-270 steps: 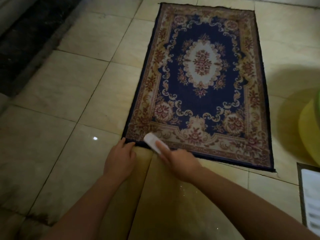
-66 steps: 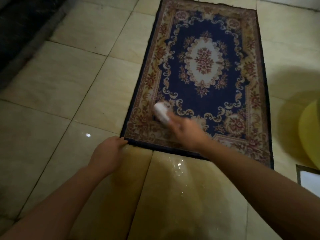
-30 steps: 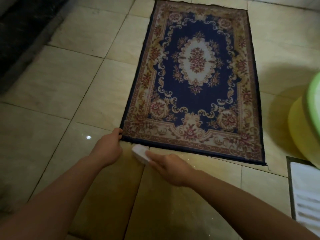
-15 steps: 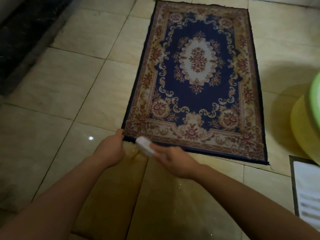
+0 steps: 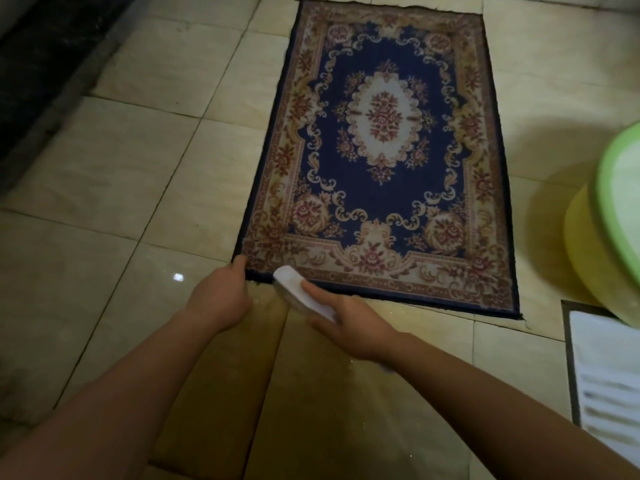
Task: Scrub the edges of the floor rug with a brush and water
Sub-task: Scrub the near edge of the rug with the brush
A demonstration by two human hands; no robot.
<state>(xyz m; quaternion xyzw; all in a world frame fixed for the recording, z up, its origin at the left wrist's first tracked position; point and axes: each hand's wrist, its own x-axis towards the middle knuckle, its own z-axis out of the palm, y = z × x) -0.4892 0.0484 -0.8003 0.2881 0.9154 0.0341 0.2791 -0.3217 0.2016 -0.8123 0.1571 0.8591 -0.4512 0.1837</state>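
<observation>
A blue floor rug (image 5: 377, 188) with a beige and red floral border lies flat on the tiled floor. My left hand (image 5: 220, 294) grips the rug's near left corner, thumb on top of the border. My right hand (image 5: 349, 322) holds a white scrub brush (image 5: 299, 294), index finger stretched along its back. The brush lies across the rug's near edge, just right of that corner. The bristles are hidden under the brush body.
A yellow basin (image 5: 599, 251) with a green tub (image 5: 620, 202) in it stands at the right. A white ribbed board in a dark frame (image 5: 606, 379) lies at the near right. The tiles (image 5: 311, 393) in front of the rug look wet. A dark strip (image 5: 41, 53) runs along the far left.
Over the last second the brush has moved from the floor just in front of the rug up onto its near edge. My left hand has stayed on the corner.
</observation>
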